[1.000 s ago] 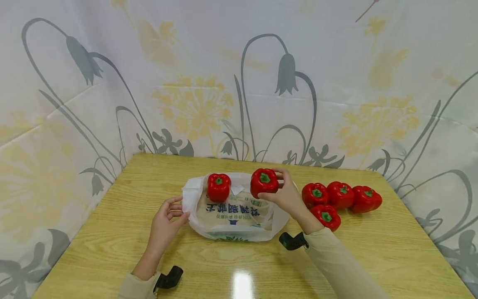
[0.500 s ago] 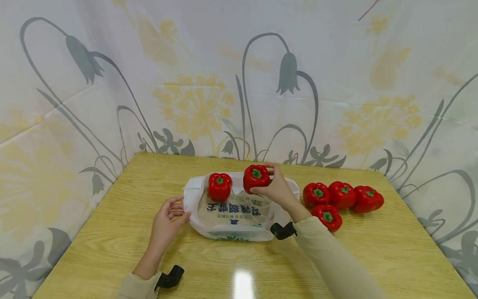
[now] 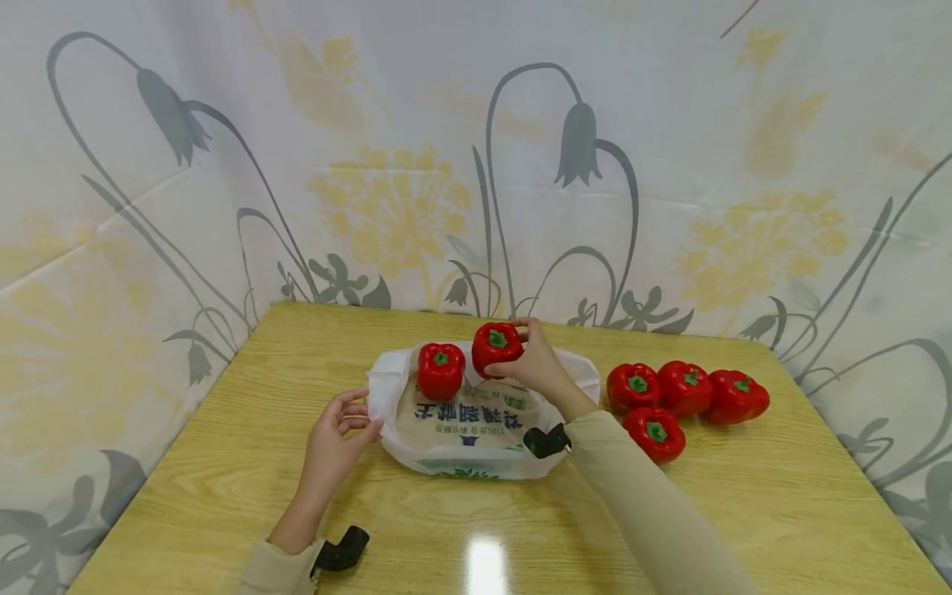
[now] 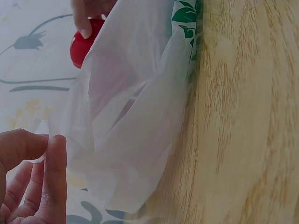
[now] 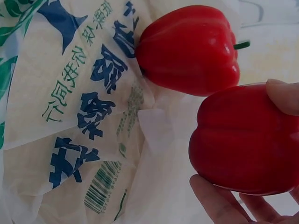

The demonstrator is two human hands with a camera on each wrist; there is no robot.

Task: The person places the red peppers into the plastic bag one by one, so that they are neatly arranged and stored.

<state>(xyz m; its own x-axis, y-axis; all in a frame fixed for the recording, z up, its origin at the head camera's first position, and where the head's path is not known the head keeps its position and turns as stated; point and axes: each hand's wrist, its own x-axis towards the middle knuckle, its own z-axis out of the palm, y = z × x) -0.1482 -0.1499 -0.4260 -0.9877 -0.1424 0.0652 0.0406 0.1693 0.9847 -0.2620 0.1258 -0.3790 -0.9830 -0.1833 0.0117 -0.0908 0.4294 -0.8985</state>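
Note:
My right hand point(image 3: 541, 369) grips a red bell pepper point(image 3: 494, 354) by its side, above the back part of an opened white plastic bag point(image 3: 476, 464). Inside the bag, to the left of the held one, stands another red bell pepper point(image 3: 440, 376) with its green stem up. In the right wrist view the held bell pepper point(image 5: 247, 140) appears right beside the standing one; whether they touch I cannot tell. At the bag's left edge my left hand point(image 3: 335, 438) pinches the thin plastic between thumb and forefinger, as the left wrist view shows the fingers point(image 4: 55, 172) closely.
Several more red bell peppers point(image 3: 684, 388) lie grouped to the right of the bag on the wooden table point(image 3: 416, 537). A patterned cloth point(image 3: 446, 207) hangs behind the table's far edge and along its sides.
My right hand has carried the bell pepper leftward and slightly back over the bag, closer to the one standing inside. The left hand stays at the bag's edge.

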